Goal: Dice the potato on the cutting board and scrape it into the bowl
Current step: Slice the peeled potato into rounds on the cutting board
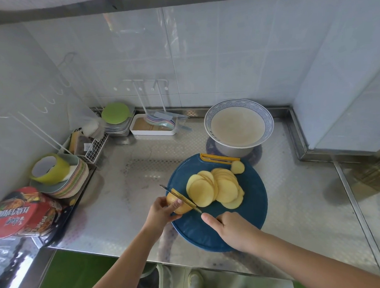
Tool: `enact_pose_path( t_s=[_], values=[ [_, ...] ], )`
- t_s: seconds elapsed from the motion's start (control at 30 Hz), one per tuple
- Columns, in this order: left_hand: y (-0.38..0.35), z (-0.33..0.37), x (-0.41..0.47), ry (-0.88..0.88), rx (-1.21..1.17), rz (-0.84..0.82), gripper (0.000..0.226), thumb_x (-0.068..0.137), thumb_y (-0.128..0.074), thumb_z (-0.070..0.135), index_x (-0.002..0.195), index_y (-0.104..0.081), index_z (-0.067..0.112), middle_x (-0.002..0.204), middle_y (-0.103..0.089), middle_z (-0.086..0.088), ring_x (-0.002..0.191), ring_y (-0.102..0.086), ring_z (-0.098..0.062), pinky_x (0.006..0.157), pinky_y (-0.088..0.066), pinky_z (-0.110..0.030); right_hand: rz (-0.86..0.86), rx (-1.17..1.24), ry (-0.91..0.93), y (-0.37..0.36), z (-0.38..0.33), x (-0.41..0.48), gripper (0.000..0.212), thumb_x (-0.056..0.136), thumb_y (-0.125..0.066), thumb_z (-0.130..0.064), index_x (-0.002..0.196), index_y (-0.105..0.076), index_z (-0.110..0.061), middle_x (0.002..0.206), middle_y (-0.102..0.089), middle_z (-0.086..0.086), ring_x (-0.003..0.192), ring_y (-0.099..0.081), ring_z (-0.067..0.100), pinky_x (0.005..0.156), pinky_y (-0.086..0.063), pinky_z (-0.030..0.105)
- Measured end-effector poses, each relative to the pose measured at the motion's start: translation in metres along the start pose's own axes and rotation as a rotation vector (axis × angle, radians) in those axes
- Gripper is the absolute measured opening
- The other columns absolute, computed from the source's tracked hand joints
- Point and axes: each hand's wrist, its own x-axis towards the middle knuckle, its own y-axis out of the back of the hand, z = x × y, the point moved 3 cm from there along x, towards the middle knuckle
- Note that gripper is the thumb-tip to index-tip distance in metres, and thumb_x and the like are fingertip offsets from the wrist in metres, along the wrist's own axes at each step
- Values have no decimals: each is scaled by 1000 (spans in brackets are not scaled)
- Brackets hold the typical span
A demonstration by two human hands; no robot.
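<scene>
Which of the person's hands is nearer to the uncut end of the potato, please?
Left. The left hand grips the potato end; the right hand holds the knife just right of it.

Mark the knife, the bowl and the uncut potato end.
knife [187,203]: head view, mid blade.
bowl [237,103]: head view, far rim.
uncut potato end [183,209]: head view, skin below the blade.

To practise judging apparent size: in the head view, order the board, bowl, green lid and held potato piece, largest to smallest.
1. Board
2. Bowl
3. Green lid and potato piece look alike; the lid lies farther from the camera, so no ranking.
</scene>
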Motion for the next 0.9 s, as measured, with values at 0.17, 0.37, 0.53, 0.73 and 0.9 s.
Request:
enact_pose_path(
  t_s=[0.17,0.37,0.53,0.73,0.9],
  values=[
    [1,-2,0,13,-58,23,48,77,-71,15,116,-49,-2,114,-58,-22,95,-65,-29,66,-60,-34,-28,-70,-39,6,-10,2,64,96,-26,-70,62,-37,-16,59,-42,-3,55,-42,11,56,-33,27],
    [1,1,0,23,-57,-4,49,73,-72,22,111,-52,-2,104,-63,-17,92,-66,-26,68,-60,-34,-91,-54,-128,4,-19,7,68,92,-20,-75,66,-38,-14,57,-43,2,52,-46,18,52,-39,29],
    [0,2,1,13,-57,-34,42,74,-72,23,105,-56,-1,100,-67,-17,89,-69,-26,74,-60,-38,-151,-86,-189,13,-29,12,80,88,-15,-80,67,-44,-9,58,-52,8,45,-47,19,50,-43,28],
    [4,0,2,15,-68,-53,50,66,-73,30,103,-60,-2,92,-72,-13,88,-71,-25,78,-59,-40,-165,-107,-176,9,-37,28,85,88,-14,-81,78,-52,-6,67,-58,12,57,-54,26,68,-53,37],
    [4,3,2,13,-36,-52,48,66,-73,31,100,-61,0,100,-68,-18,90,-70,-25,79,-59,-41,-178,-92,-218,7,-49,36,87,91,-14,-77,100,-55,-2,69,-56,11,54,-50,22,56,-46,30]
  ],
)
